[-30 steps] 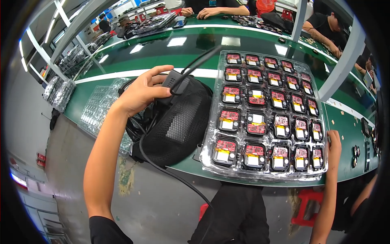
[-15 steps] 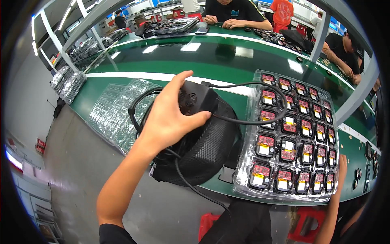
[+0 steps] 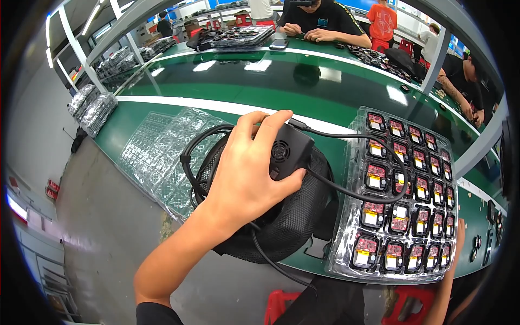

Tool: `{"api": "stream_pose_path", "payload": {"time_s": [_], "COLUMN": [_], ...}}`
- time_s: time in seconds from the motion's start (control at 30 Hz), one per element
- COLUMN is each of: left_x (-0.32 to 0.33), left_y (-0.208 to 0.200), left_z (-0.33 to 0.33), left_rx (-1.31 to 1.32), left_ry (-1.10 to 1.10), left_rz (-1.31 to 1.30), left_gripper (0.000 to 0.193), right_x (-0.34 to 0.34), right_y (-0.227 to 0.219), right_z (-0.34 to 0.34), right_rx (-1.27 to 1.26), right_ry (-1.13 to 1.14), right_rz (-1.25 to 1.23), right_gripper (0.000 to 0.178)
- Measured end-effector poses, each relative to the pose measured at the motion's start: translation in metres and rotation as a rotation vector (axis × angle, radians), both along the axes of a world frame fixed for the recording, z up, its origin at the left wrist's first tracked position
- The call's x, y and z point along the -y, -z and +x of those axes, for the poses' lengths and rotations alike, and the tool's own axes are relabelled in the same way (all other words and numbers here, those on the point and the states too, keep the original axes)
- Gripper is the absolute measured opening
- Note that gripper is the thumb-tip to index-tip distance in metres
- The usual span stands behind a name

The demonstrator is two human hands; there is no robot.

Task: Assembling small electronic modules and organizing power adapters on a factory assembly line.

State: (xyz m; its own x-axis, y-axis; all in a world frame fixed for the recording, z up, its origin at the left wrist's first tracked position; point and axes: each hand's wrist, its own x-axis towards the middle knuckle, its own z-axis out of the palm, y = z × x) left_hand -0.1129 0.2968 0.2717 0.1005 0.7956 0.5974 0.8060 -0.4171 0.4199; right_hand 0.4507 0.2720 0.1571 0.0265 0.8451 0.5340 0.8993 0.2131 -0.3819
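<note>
My left hand [image 3: 246,168] is wrapped over a small black box with a round fan grille [image 3: 290,151], fingers across its top and thumb along its near side. A black cable [image 3: 352,135] leaves the box and loops over the edge of a clear tray. Beneath the box sits a black mesh bag [image 3: 292,227], with a coiled black cable [image 3: 187,157] at its left. The clear plastic tray [image 3: 338,254] holds rows of black-framed modules with red boards. My right hand [image 3: 460,235] is by the tray's right edge, its fingers mostly hidden.
Empty clear trays [image 3: 162,154] lie on the green bench [image 3: 130,108] at left. A grey metal post [image 3: 479,143] rises at right. Across the bench a person in black [image 3: 325,21] works with both hands; another person [image 3: 460,81] is at far right. A red stool [image 3: 279,303] stands below.
My left hand has shifted right with the box, and its fingers now lie closer over the top. The whole view has shifted slightly. My right hand stays by the tray's edge.
</note>
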Motion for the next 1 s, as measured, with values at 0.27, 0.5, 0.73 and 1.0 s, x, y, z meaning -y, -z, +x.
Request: {"api": "stream_pose_path", "payload": {"time_s": [0.27, 0.5, 0.73, 1.0], "left_x": [0.005, 0.006, 0.005, 0.002], "left_y": [-0.003, -0.002, 0.001, 0.000], "left_z": [0.005, 0.007, 0.007, 0.001], "left_rx": [-0.173, -0.309, -0.339, -0.107], "left_ry": [-0.007, -0.009, -0.004, 0.079], "left_rz": [0.050, 0.026, -0.009, -0.102], "left_gripper": [0.086, 0.086, 0.085, 0.074], "right_x": [0.001, 0.006, 0.006, 0.008], "right_y": [-0.004, -0.008, -0.007, -0.005], "right_z": [-0.011, -0.003, 0.000, -0.003], "right_rx": [-0.018, -0.005, 0.035, -0.011], "right_ry": [0.008, 0.030, 0.045, 0.039], "right_rz": [0.008, -0.048, -0.074, -0.024], "right_gripper": [0.013, 0.017, 0.020, 0.016]}}
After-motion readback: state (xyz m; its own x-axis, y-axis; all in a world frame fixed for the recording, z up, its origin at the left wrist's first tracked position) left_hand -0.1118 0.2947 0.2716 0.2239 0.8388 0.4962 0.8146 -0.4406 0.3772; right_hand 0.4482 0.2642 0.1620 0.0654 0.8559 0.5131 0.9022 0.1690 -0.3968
